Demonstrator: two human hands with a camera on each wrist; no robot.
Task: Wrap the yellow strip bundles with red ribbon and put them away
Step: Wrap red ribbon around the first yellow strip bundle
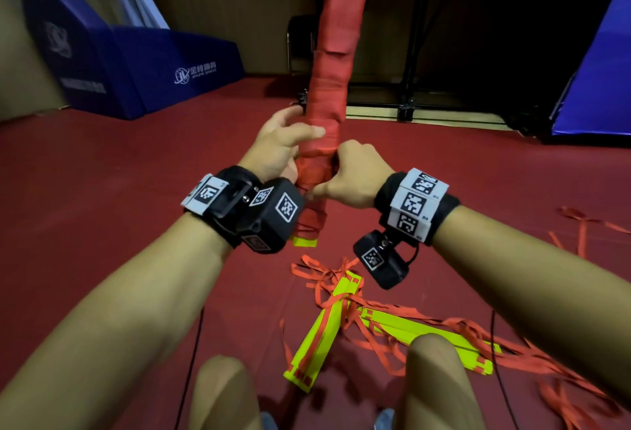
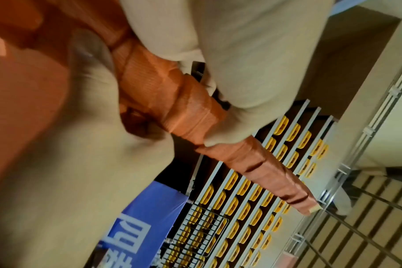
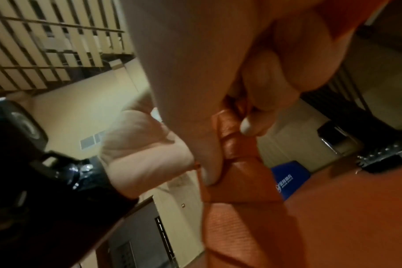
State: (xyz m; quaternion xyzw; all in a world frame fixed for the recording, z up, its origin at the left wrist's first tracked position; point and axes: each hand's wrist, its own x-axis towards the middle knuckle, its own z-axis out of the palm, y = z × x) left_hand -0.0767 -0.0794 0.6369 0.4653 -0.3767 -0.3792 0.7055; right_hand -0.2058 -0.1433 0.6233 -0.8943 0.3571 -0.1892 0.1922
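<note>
Red ribbon [image 1: 336, 20], wound in overlapping turns, covers almost the full length of the wrapped bundle [image 1: 324, 105]. You hold this bundle near upright in front of you, and its top runs out of the head view. Its bare yellow end [image 1: 305, 242] shows below the lowest turn, clear of the floor.

Left hand [image 1: 278, 148]: your fingers are curled round the lower part of the bundle from the left. Your thumb lies across the front of the wrap, so the grip is closed on it.

Right hand [image 1: 351, 178]: it sits just below and to the right of the left hand, with fingers tightly curled. In the right wrist view your thumb tip presses a fold of ribbon against the bundle, with a bent finger just beside it.

Carpet [image 1: 102, 173]: dark red, underneath everything.

Unwrapped yellow strip bundles, two in number, lie on the carpet between your knees:
- One [image 1: 321, 337] points its near end towards your left knee.
- The other [image 1: 409, 325] runs off to the right, partly hidden behind your right knee.

Loose ribbon strands [image 1: 461, 323] are tangled over both and trail away to the right.

Blue padded blocks [image 1: 136, 64] stand at the far left by the wall, and a blue panel [image 1: 597, 71] is at the right edge.
</note>
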